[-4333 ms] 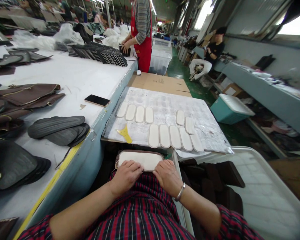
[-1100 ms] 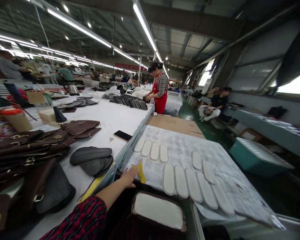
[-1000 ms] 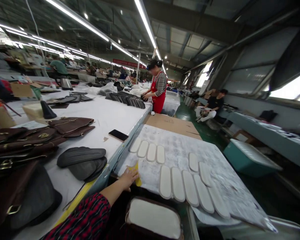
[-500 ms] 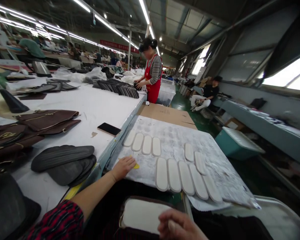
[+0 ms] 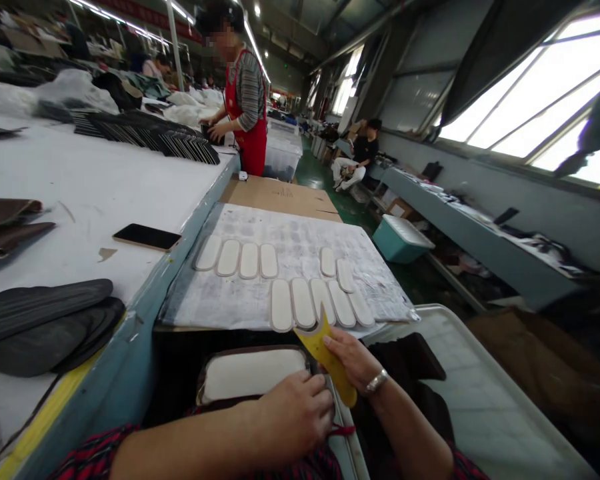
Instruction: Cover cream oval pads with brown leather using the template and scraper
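My right hand (image 5: 353,360), with a silver band at the wrist, grips a flat yellow piece (image 5: 330,363) with a curved notch at its upper end, like a plastic scraper. Close by on the left, my left hand (image 5: 300,410) has its fingers curled; what they hold, if anything, is hidden. A bit of red material (image 5: 343,431) shows beside its fingertips. Beyond the left hand lies a white oblong panel with a dark brown edge (image 5: 255,373). Several pale oval pieces (image 5: 281,305) with grey rims lie in groups on the whitish work board (image 5: 240,300).
A phone (image 5: 147,236) and dark oval pieces (image 5: 45,327) lie on the white table (image 5: 95,180) at left. A co-worker in a red apron (image 5: 253,143) stands beyond. A translucent tub (image 5: 485,373) with dark material is at right, a teal bin (image 5: 403,240) farther off.
My left hand has left the board and come back to the middle beside my right hand. The yellow piece, earlier under my left hand, is now in my right. The view has swung right.
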